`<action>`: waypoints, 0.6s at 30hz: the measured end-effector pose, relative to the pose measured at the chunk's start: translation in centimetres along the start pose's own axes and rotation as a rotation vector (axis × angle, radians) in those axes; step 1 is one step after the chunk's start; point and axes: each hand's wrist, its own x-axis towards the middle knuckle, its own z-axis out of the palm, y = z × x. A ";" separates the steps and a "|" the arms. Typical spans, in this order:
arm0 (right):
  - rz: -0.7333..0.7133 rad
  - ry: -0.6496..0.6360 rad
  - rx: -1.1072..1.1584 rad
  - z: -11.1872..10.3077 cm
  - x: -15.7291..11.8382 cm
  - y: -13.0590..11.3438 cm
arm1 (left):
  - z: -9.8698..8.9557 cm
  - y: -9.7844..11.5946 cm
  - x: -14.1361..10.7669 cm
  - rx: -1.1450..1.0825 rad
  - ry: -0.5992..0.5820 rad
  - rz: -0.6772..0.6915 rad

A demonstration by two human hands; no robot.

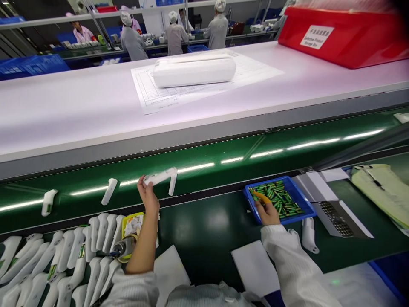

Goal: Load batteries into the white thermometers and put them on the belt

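The left hand's [148,197] grip held a white plastic handheld casing [161,176] left of the blue plastic battery tray [300,218], the right hand [269,213] pinched a curved yellow object [262,197] over it, and beyond stood a red plastic bin [361,38] labelled "Product Storage".

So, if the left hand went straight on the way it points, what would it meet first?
Probably the grey edge of the white shelf, past the green belt, though the left hand's height is unclear.

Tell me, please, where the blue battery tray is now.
In the head view, the blue tray sits right of centre on the dark green bench, with the right hand at its left part.
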 end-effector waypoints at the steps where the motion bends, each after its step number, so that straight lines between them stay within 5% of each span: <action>1: -0.033 -0.030 0.065 0.3 -0.9 -1.5 | -0.4 1.4 -1.9 -0.085 -0.004 -0.004; 4: -0.146 -0.191 0.429 0.4 -5.0 -6.9 | -1.4 5.8 -7.3 -0.512 -0.109 -0.171; 7: -0.309 -0.484 0.822 -1.2 -9.9 -12.2 | -1.5 9.9 -11.6 -0.976 -0.227 -0.425; 9: -0.506 -0.584 0.808 -2.5 -12.7 -14.8 | -1.4 12.0 -13.6 -1.079 -0.278 -0.496; 13: -0.875 -0.482 0.502 -4.2 -16.1 -16.7 | -1.5 14.7 -16.4 -1.065 -0.390 -0.476; 16: -0.839 -0.417 0.373 -4.6 -17.0 -16.5 | -2.0 15.9 -18.2 -0.985 -0.495 -0.380; 18: -0.735 -0.512 0.404 -4.6 -17.4 -16.1 | -2.4 16.5 -19.4 -0.954 -0.577 -0.360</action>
